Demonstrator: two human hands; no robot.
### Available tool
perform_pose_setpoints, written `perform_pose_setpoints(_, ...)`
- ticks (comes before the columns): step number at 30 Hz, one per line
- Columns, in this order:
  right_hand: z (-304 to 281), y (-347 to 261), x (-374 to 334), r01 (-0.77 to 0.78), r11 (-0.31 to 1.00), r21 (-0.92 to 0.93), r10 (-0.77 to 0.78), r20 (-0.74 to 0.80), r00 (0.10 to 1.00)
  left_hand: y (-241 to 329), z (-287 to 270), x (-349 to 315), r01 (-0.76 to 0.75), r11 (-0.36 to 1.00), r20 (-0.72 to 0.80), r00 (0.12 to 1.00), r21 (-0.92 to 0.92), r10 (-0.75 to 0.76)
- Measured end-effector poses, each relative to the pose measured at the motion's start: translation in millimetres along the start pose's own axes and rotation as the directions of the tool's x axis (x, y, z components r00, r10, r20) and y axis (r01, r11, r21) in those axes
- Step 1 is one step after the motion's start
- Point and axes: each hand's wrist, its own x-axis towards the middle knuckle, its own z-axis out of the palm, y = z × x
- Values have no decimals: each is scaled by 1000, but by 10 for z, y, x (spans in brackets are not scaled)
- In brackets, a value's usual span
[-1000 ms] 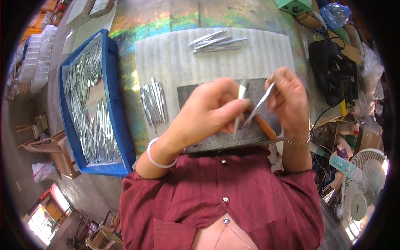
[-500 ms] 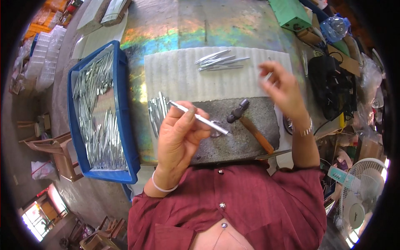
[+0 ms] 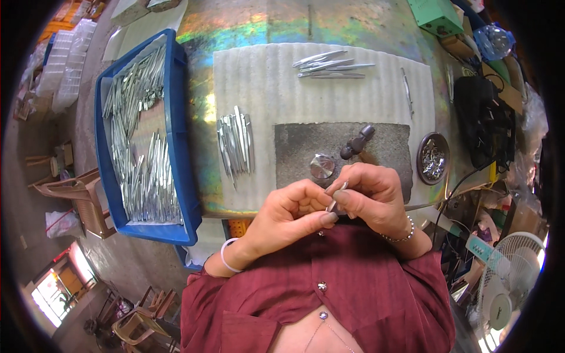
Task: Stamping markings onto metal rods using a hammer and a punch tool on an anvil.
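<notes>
Iridescent metal worktable, wooden chairs, white fan, concrete floor

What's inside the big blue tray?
The blue tray holds a heap of thin shiny metal strips, piled over pale paper. Most of the tray's bottom is hidden beneath them.

Both forearms come up from the lower edge and meet close before the chest. The left hand is curled, fingers bent inward, its fingertips touching the right hand, also curled, with its thumb pinching.
</notes>
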Motion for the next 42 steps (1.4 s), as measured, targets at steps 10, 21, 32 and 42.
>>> perform_pose_setpoints(10, 78, 27, 87, -207, 978, -38, 204, -57, 977, -7, -82, -66, -38, 978, 51, 998, 204, 28)
perform_pose_setpoints(21, 105, -9, 167, -233, 972, 18, 233, -28, 972, 40, -96, -18, 4, 998, 132, 991, 58, -12)
perform_pose_setpoints(32, 346, -596, 72, 678, 732, 69, -675, -62, 735, 58, -143, 6, 85, 996, 0, 996, -39, -86)
perform_pose_setpoints(42, 48, -989, -292, 563, 798, 214, -602, 327, 729, 116, -100, 83, 51, 998, 33, 998, -45, -49)
